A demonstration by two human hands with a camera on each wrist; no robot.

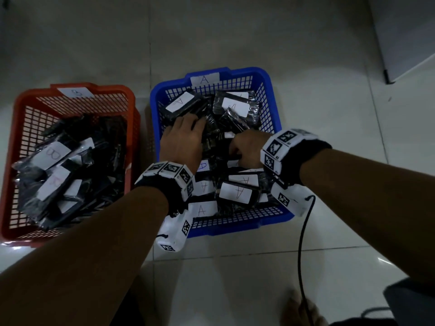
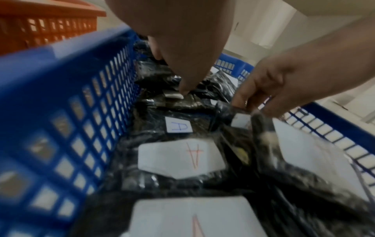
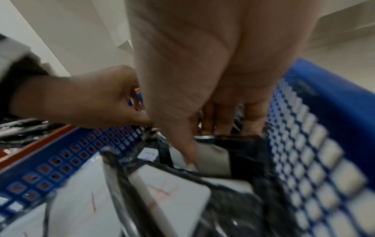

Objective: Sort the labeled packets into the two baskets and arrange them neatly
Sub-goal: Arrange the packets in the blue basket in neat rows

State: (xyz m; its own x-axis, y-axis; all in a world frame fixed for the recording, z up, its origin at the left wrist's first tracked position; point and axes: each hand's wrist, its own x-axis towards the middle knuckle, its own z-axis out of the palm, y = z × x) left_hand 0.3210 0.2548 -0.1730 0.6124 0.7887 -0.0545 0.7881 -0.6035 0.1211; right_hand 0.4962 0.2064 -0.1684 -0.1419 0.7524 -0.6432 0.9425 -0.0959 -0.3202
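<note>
A blue basket (image 1: 270,85) tagged A stands on the floor and holds several black packets with white A labels (image 1: 235,192). To its left a red basket (image 1: 18,128) tagged B holds several black packets labelled B (image 1: 53,154). Both hands reach into the blue basket. My left hand (image 1: 188,128) (image 2: 182,89) (image 3: 101,102) touches the pile near the left wall with its fingers pointing down. My right hand (image 1: 235,151) (image 2: 247,107) (image 3: 205,147) pinches one black packet (image 3: 243,152) (image 2: 261,126) between thumb and fingers, on edge by the right wall. I cannot read that packet's label.
The baskets sit side by side on a pale tiled floor (image 1: 235,267). A black cable (image 1: 301,243) hangs from the right wrist. A white cabinet (image 1: 409,31) stands at the far right. A bare foot (image 1: 303,309) and a dark object (image 1: 409,302) lie near the bottom edge.
</note>
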